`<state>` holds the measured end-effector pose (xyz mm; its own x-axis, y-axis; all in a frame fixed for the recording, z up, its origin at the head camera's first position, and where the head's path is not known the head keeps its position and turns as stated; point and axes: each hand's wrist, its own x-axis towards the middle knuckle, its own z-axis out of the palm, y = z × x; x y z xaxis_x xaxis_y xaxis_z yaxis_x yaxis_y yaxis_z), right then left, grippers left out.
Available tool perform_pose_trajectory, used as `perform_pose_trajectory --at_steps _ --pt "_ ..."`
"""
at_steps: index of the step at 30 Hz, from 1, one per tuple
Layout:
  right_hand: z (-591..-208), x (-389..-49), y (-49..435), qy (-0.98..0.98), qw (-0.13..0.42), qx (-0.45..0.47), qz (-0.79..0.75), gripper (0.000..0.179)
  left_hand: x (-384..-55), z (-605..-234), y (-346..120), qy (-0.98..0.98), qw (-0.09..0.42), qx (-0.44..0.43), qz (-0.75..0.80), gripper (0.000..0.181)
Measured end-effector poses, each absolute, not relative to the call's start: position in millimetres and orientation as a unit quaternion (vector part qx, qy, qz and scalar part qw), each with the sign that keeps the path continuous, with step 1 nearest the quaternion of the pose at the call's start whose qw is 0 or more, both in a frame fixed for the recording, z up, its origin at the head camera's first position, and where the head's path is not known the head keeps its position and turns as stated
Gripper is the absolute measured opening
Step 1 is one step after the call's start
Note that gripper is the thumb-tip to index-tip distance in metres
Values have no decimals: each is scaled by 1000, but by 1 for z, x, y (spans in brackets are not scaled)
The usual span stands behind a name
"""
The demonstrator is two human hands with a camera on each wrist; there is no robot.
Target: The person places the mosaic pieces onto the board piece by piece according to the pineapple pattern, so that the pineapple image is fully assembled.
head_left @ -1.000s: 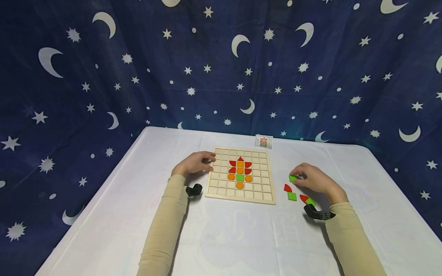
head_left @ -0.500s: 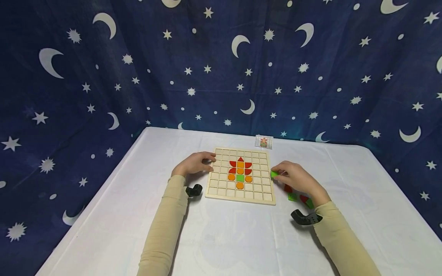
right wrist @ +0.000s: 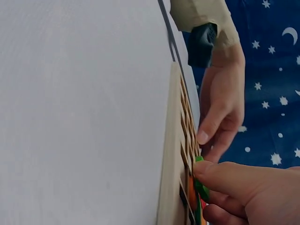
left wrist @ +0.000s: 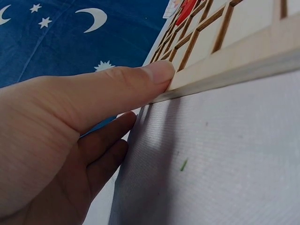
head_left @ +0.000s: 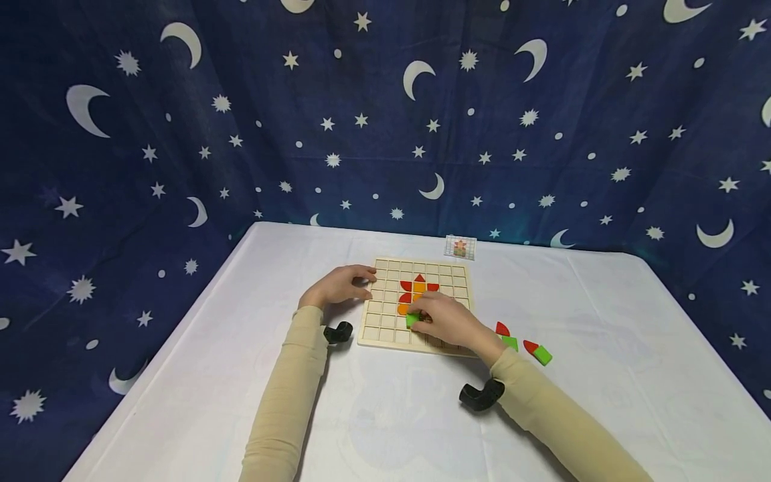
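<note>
A pale wooden grid board point(head_left: 379, 339) lies on the white table, bearing red, orange and other flat tiles in a flower-like pattern. My right hand point(head_left: 453, 323) is over its middle and pinches a green square tile point(head_left: 412, 320) between thumb and fingers, low over the lower cells. The right wrist view shows the thumb against that tile, close to the board's surface. Part of the pattern is hidden under this hand. At the board's left edge rests my left hand point(head_left: 340, 284); in the left wrist view its thumb point(left wrist: 157, 72) touches the rim, with the fingers loosely extended.
Right of the board lie loose tiles: a red one point(head_left: 502, 329) beside a green square point(head_left: 510, 343), and another red one point(head_left: 530, 346) touching a green square point(head_left: 543, 355). A small pattern card point(head_left: 460, 247) lies behind the board, near the dark star-printed curtain point(head_left: 385, 194).
My right hand has lifted the green square tile from the loose pieces on the right and carried it left over the board. My left hand has stayed at the board's edge.
</note>
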<state>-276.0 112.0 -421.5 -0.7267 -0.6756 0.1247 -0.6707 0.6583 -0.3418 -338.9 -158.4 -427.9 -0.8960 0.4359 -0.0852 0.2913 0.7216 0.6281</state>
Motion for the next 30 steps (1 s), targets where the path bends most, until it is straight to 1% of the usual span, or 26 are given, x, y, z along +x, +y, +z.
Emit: perform_pose_trajectory --at_steps 8,16,30 --pt "-425 -275 99 912 1 -366 -188 29 -340 -428 -158 921 114 191 320 43" --pt "-426 -274 96 915 -6 -359 -187 23 -340 -428 -158 921 114 185 323 43" --pt "-427 -272 99 914 -8 -360 -188 24 -340 -430 -157 922 118 184 321 43"
